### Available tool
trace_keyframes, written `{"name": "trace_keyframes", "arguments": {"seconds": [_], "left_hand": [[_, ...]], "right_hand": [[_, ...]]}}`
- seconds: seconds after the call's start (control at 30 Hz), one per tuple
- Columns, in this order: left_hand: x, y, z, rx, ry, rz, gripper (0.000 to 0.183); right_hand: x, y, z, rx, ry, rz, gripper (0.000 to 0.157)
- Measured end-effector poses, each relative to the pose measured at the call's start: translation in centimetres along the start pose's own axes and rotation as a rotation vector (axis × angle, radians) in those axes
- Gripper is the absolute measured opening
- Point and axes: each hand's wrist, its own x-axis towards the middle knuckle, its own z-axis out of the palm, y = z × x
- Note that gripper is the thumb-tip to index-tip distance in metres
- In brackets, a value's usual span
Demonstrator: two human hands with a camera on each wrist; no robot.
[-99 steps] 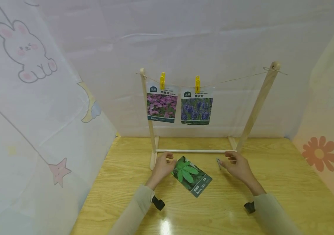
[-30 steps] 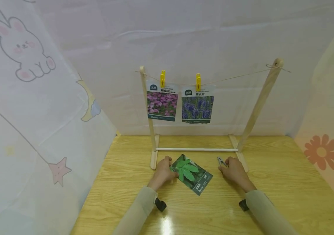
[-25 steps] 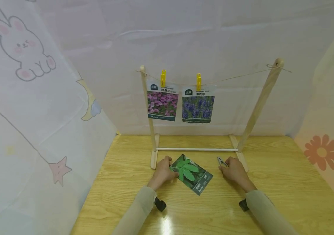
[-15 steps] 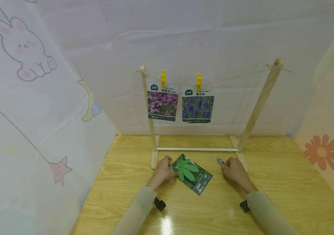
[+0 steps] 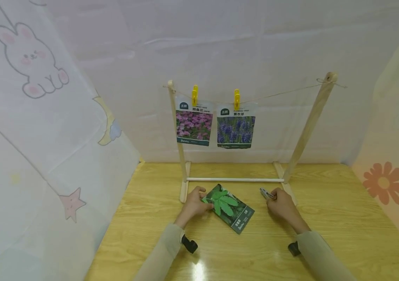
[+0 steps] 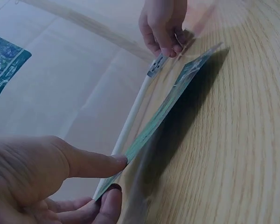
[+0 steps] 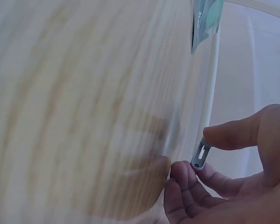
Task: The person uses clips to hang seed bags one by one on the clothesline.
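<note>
My left hand (image 5: pixel 195 203) pinches the upper left edge of a green-leaf seed packet (image 5: pixel 232 212) between thumb and fingers. In the left wrist view this packet (image 6: pixel 161 109) tilts just above the table, with a dark shadow under it. To its right, my right hand (image 5: pixel 283 207) holds a small grey clothespin (image 5: pixel 265 192) between thumb and fingers. The right wrist view shows the clothespin (image 7: pixel 201 155) from its slotted end; its other end is hidden. Pink-flower (image 5: pixel 194 127) and purple-flower (image 5: pixel 236 130) seed packets hang on the line, each under a yellow clothespin (image 5: pixel 194 95).
A wooden stand has a left post (image 5: pixel 181 156), a taller-looking right post (image 5: pixel 308 128) and a white crossbar (image 5: pixel 234 180) low between them. Thin twine (image 5: pixel 280 94) runs between the post tops. Printed cloth (image 5: pixel 220 47) surrounds the wooden table (image 5: pixel 150 218).
My left hand has taken hold of the leaf packet's edge and tilted it slightly. The grey clothespin has turned in my right hand, from spread handles to a narrower side, now pointing up-left.
</note>
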Motion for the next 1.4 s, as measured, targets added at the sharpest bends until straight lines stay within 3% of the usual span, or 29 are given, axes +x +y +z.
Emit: {"name": "trace_keyframes", "arguments": {"seconds": [0.47,0.73,1.17,1.4], "left_hand": [[0.0,-0.2,0.1,-0.183,0.012,0.005,0.052],[0.5,0.4,0.3,-0.488,-0.022,0.004,0.05],[0.5,1.0,0.0,-0.457,-0.03,0.06,0.021],[0.3,1.8,-0.4,-0.388,-0.002,0.097,0.023]], "right_hand": [[-0.8,0.0,-0.7,0.088,0.049,-0.014,0.031],[-1.2,-0.4,-1.4,0.102,0.073,-0.025,0.035],[-1.9,-1.4,-2.6,0.143,0.07,0.0,0.04],[-2.2,-1.5,-3.2,0.162,0.067,-0.021,0.046]]}}
